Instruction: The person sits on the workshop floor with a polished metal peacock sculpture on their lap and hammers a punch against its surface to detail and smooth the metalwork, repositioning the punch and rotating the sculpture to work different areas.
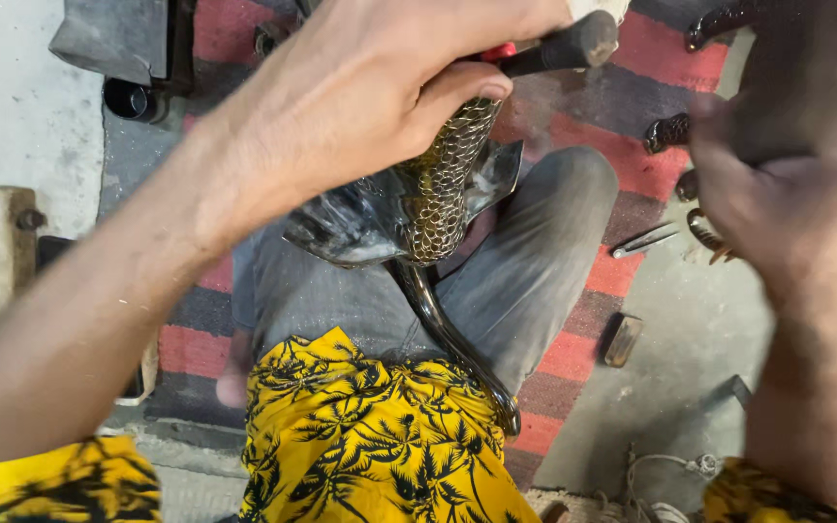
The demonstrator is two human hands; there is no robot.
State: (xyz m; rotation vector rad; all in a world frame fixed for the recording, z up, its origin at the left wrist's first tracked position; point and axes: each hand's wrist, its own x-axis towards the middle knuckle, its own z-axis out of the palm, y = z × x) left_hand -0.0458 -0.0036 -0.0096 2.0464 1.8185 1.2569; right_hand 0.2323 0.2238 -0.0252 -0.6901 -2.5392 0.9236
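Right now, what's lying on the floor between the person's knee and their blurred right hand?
In the head view, a small metal tool lies on the striped rug's edge between the knee and the right hand.

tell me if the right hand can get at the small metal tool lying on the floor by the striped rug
Probably yes: the right hand hangs blurred just beside the small metal tool, which lies in the open with nothing on top of it. The left hand is busy gripping the scaled metal piece.

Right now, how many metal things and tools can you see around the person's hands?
Scaled metal bird figure: 1
Scaled metal pieces on the rug: 2, one upper, one lower
Dark-handled tool by the left hand: 1
Small metal tool on the rug: 1
Total: 5
The right hand is blurred.
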